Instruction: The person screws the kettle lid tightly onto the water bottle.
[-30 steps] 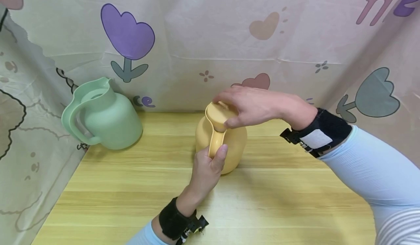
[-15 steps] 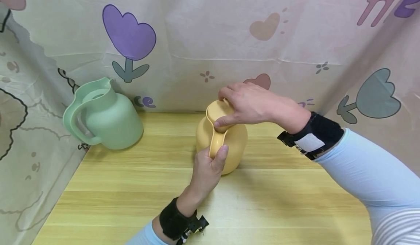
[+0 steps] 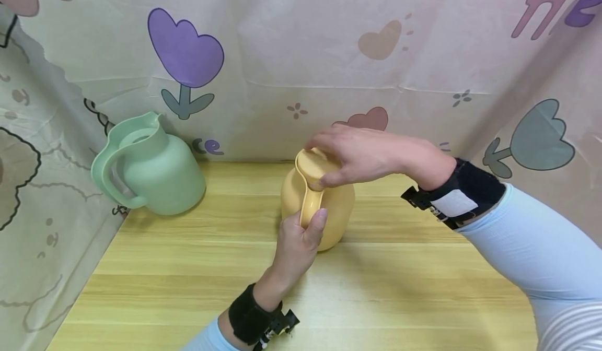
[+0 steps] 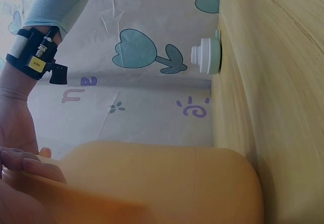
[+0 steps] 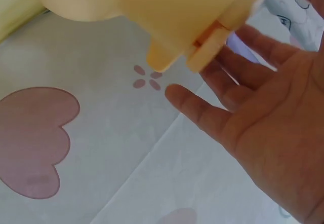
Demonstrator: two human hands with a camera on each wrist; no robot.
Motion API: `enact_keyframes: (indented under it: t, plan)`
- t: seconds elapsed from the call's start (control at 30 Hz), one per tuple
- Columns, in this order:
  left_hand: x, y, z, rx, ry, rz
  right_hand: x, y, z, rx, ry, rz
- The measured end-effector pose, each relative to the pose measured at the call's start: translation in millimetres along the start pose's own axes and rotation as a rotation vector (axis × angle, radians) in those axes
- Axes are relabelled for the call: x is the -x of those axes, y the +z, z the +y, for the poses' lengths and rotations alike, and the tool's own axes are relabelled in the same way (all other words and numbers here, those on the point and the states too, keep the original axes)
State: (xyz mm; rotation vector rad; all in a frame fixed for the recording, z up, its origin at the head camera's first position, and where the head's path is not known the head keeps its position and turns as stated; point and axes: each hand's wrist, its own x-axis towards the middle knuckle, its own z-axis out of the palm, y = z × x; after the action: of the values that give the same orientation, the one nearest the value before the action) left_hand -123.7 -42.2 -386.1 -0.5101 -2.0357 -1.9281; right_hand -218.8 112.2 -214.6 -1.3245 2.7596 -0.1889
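Head view showed the left hand (image 3: 297,244) holding the handle (image 3: 310,206) of the yellow jug (image 3: 339,218) and the right hand (image 3: 364,151) pinching its lid (image 3: 314,164). The yellow jug stood on the surface (image 3: 197,278), right of a green jug (image 3: 171,181).

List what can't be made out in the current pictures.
Inside of the yellow jug, head view: covered by its lid and the right hand.
Most fingers of the left hand, head view: hidden by the handle and hand itself.
Yellow jug's base, right wrist view: cut off by top edge.
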Motion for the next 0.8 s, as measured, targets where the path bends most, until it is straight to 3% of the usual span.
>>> enact_keyframes:
  t: [0.17,0.33,0.53,0.63,0.8]
  plan:
    - [0.1,0.3,-0.8,-0.002,0.0,0.011,1,-2.4,1,0.008,-0.01,-0.026]
    - [-0.2,1.0,1.0,-0.015,-0.024,0.02,-1,-0.2,1,0.041,0.075,0.003]
    - [-0.2,-0.6,23.3,-0.026,-0.029,0.025,-4,3.7,1,0.078,0.17,0.043]
    - [-0.3,-1.9,35.4,-0.019,-0.023,0.018,-4,3.9,1,0.085,0.179,0.044]
    - [-0.2,-2.3,38.1,-0.019,-0.016,0.019,-3,1.8,1,0.065,0.159,0.028]
